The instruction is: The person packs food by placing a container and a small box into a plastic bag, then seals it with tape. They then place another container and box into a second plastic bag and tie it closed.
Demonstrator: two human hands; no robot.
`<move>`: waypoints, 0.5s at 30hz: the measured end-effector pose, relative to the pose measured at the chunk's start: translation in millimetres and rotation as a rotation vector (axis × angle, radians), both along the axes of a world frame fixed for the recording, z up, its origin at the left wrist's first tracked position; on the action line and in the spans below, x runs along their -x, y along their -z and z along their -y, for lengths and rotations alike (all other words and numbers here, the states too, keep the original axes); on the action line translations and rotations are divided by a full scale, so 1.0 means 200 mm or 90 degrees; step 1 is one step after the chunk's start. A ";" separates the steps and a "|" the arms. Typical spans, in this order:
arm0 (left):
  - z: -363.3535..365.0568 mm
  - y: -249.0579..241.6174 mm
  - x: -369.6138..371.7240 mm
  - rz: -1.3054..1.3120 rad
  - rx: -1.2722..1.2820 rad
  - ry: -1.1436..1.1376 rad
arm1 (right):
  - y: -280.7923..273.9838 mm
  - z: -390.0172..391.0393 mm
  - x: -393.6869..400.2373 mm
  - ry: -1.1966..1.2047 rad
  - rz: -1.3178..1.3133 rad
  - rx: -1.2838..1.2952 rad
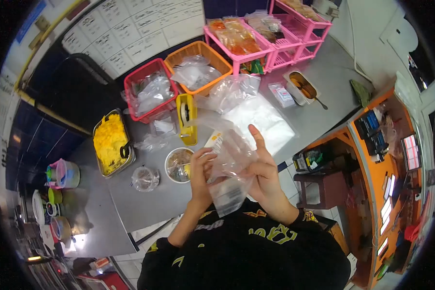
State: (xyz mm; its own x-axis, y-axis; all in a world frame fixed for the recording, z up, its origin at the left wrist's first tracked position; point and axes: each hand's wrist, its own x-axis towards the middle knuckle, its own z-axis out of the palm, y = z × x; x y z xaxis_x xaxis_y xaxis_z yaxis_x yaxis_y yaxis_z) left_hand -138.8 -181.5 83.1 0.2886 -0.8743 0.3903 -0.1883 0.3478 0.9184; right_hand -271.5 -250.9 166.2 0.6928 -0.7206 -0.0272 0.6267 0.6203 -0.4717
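Note:
A clear plastic bag [233, 153] is stretched between my two hands above the near edge of the steel table. My left hand [202, 175] grips its left side with curled fingers. On the other side my right hand [266, 178] pinches the plastic, its index finger pointing up. Just left of my left hand stands a white round bowl [167, 170] of food, part of it covered by something clear. A filled, clear plastic bag [145, 179] sits beside the bowl. Beyond my hands lies a stack of flat plastic bags [263, 123].
A yellow tape dispenser [186, 121] stands behind the bowl. Red [145, 116] and orange [198, 46] baskets hold plastic bags. A tray of yellow food [112, 145] is at left. At right are a metal container with a spoon [302, 87] and pink racks [249, 55].

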 end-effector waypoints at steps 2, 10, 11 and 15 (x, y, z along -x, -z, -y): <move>-0.10 0.06 -0.02 0.008 -0.004 -0.190 | 0.00 -0.05 -0.11 -0.007 -0.012 -0.006; -0.49 -0.01 -0.20 -0.734 -0.129 -0.139 | 0.05 -0.26 -0.39 0.111 -0.361 0.991; -0.54 -0.02 -0.20 -0.696 -0.107 -0.163 | 0.08 -0.29 -0.39 0.108 -0.363 0.992; -0.66 -0.04 -0.23 -0.685 -0.111 -0.201 | 0.30 -0.40 -0.40 -0.039 -0.444 0.799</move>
